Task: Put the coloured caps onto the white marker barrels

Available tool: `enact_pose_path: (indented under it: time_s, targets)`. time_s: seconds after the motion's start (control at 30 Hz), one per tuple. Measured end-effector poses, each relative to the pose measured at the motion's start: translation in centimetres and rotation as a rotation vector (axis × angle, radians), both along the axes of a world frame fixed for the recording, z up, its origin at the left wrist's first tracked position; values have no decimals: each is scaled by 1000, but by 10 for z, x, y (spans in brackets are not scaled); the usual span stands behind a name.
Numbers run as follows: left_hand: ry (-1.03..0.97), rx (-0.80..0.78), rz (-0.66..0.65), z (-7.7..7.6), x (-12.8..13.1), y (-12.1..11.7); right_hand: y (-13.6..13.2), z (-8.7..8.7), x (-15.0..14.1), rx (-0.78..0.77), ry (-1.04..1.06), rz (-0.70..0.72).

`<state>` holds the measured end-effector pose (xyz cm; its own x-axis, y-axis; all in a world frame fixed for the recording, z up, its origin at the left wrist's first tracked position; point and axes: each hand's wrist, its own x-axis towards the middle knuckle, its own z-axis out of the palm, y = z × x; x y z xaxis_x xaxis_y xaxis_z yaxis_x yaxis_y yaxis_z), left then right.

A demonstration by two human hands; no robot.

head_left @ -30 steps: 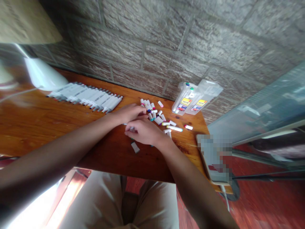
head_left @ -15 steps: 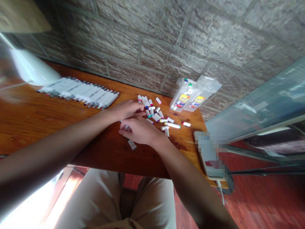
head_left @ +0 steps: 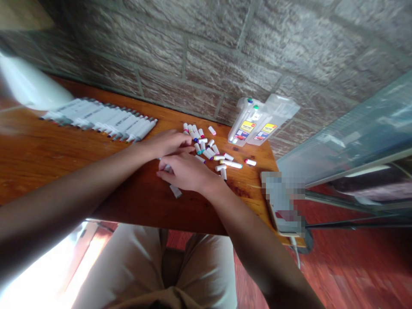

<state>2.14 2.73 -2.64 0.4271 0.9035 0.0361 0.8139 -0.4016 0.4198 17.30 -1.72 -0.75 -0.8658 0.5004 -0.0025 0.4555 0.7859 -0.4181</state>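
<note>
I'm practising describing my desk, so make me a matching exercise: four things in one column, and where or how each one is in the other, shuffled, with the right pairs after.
Things
1. White markers
2. Clear plastic cases
3. Short white pieces
4. Right hand

Places and states
A. Mostly strewn between the left hand and the cases
B. Closer to the table's front edge than the left hand
C. Lined up side by side, left of both hands
D. Bearing labels with yellow on them

Right pairs: 1-C, 2-D, 3-A, 4-B
</note>
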Motion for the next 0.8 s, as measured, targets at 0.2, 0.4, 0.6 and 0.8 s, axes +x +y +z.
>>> enact_pose_path:
  time_s: [0.2,0.4,0.6,0.8]
  targets:
    - [-21,6,-6,-3,0,2,-1,-1,-1,-3,-9,-19]
    - [-95,52,-27,-7,1,3,-5,-1,0,39,-2,-2]
    - [-71,74,-1,-12,0,5,-10,3,-1,55,-40,13]
    - [3,70,-10,-4,4,-1,-8,6,0,28,-47,7]
